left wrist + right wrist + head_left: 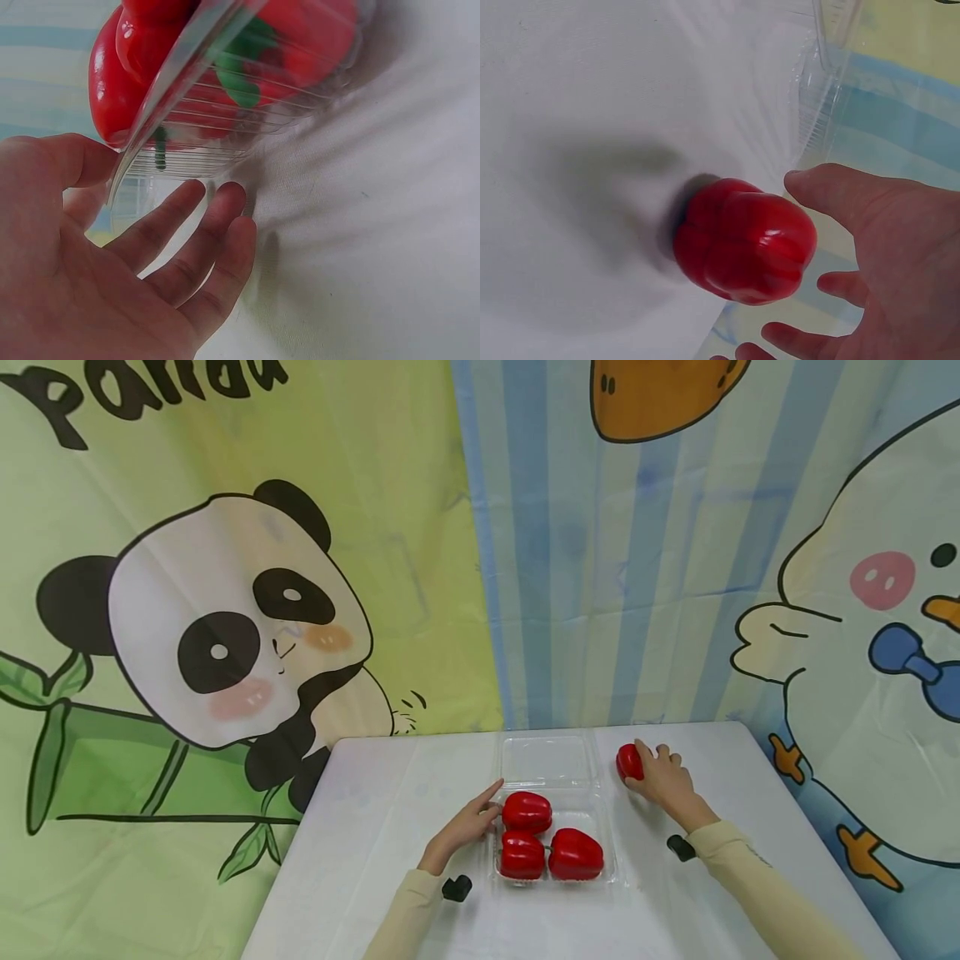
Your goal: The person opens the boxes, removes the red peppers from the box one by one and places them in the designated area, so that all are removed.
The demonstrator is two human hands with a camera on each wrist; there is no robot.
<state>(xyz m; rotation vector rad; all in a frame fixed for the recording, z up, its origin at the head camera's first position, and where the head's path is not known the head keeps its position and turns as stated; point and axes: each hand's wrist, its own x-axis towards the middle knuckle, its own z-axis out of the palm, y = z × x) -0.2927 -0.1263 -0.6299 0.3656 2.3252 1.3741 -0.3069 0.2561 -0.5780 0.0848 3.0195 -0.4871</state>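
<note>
Three red bell peppers (575, 854) sit in the base of a clear plastic clamshell container (611, 860), its lid (547, 760) folded back flat behind. My left hand (468, 822) is at the container's left side. In the left wrist view, its thumb touches the rim and the loosely extended fingers (199, 262) are spread beside the ribbed wall. Right of the lid, a fourth red bell pepper (746, 244) rests on the table. My right hand (666, 781) reaches over it; the right wrist view shows thumb and fingers spread around the pepper, with gaps to it.
A white table (390, 827) bears everything, its far edge close to a cartoon-printed curtain (570, 568). Small black objects (457, 887) show near each wrist. Both arms wear pale yellow sleeves (750, 877).
</note>
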